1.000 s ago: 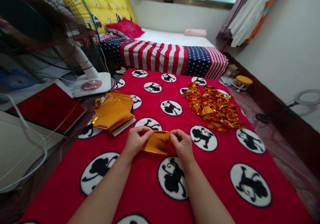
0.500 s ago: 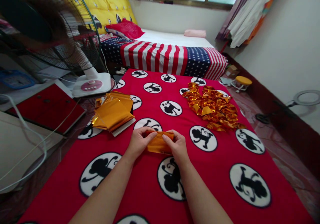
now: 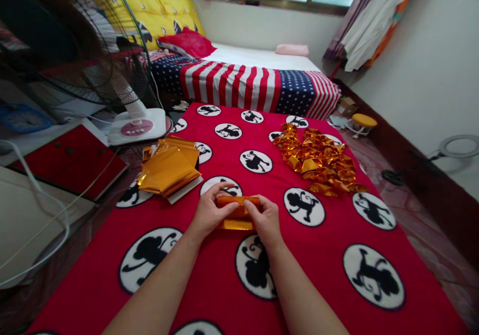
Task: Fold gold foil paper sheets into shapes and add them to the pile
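A sheet of gold foil paper [image 3: 236,223] is held over the red cloth, its far part rolled or folded over toward me. My left hand [image 3: 214,208] grips its left side, the thumb lying along the fold and the index finger raised off the paper. On the right side my right hand [image 3: 263,215] pinches the same fold, thumb on top and fingers behind. The thumb tips nearly meet in the middle. Left of my hands lies a stack of flat gold foil sheets [image 3: 170,170]. At the far right is a pile of folded gold foil pieces [image 3: 318,160].
A red cloth with monkey prints [image 3: 322,275] covers the surface. A running fan [image 3: 138,125] stands at the left beside a red panel [image 3: 71,160]. Behind is a bed with a striped cover [image 3: 232,83]. A yellow stool [image 3: 364,120] sits on the floor at right.
The paper's far part has folded further toward me, so a rolled edge and a shiny near strip now show. My left index finger has lifted, and the left thumb has shifted slightly right.
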`<state>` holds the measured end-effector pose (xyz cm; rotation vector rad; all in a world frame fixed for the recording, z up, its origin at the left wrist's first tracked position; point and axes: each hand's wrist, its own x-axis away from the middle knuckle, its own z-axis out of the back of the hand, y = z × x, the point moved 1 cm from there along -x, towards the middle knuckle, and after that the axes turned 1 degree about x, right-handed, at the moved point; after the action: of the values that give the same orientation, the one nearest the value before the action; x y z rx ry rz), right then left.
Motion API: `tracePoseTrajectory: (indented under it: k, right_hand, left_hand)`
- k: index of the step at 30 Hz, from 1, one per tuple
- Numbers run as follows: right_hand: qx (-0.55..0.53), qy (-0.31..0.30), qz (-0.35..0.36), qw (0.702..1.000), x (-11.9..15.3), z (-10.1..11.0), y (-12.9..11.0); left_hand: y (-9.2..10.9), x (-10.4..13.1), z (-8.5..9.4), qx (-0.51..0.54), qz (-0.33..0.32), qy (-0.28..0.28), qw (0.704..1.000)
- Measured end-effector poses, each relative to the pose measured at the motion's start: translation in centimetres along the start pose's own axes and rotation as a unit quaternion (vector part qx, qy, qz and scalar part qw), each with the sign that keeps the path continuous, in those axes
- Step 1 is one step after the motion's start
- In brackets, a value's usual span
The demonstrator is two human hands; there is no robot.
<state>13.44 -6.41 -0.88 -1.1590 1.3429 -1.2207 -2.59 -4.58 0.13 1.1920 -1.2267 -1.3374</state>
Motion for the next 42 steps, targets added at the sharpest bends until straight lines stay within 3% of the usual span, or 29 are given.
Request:
tracePoseTrajectory:
  k: [8, 16, 30, 42]
  right_hand:
    - [0.025, -0.041, -0.007, 0.999, 0.0, -0.2, 0.4]
    - [0.047, -0.034, -0.003, 0.998, 0.1, 0.1, 0.4]
    - [0.027, 0.01, -0.017, 0.999, 0.0, 0.7, 0.4]
    - [0.015, 0.017, -0.013, 1.0, 0.0, 0.8, 0.4]
  left_hand:
    - [0.4, 0.1, -0.5, -0.026, -0.002, 0.003, 1.0]
    - [0.3, 0.3, -0.3, -0.081, -0.018, 0.028, 0.996]
    - [-0.4, 0.0, 1.1, -0.023, 0.0, 0.039, 0.999]
    - [0.0, 0.0, 0.4, 0.104, 0.043, 0.011, 0.994]
